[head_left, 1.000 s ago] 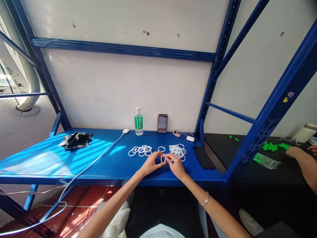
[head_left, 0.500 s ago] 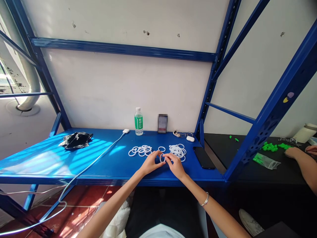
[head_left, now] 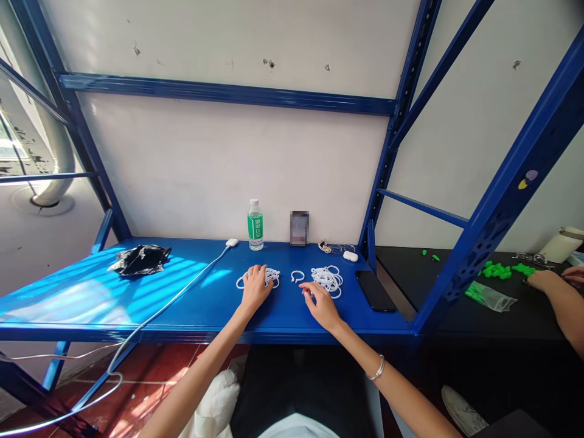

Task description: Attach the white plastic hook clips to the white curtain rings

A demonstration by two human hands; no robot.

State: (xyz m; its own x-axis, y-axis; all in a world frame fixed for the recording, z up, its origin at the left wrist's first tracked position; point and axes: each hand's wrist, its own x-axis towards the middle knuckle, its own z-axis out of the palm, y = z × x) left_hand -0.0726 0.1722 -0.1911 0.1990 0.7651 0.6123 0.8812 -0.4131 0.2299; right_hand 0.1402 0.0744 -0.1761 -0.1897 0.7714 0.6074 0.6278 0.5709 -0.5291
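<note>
White plastic rings lie on the blue tabletop in two piles with one between them. My left hand (head_left: 257, 286) is over the left pile (head_left: 274, 278), fingers spread and pointing down, covering part of it; it appears to touch the rings. Between the piles lies a single white ring (head_left: 297, 275) with a gap on its near side. My right hand (head_left: 319, 302) hovers just nearer than that ring, fingers loosely bent and apart, with nothing visible in them. Beside its fingertips is the right pile of white rings (head_left: 329, 280).
A black phone (head_left: 375, 290) lies right of the rings, near a white earbud case (head_left: 350, 257). A water bottle (head_left: 256, 226) and a small upright screen (head_left: 299, 229) stand behind. A white cable (head_left: 182, 291) crosses the left side. Another person's hand (head_left: 542, 281) is among green pieces.
My hands have parted. The ring held between them is out of sight there. My left hand has moved left onto the left pile; my right hand has stayed nearly in place.
</note>
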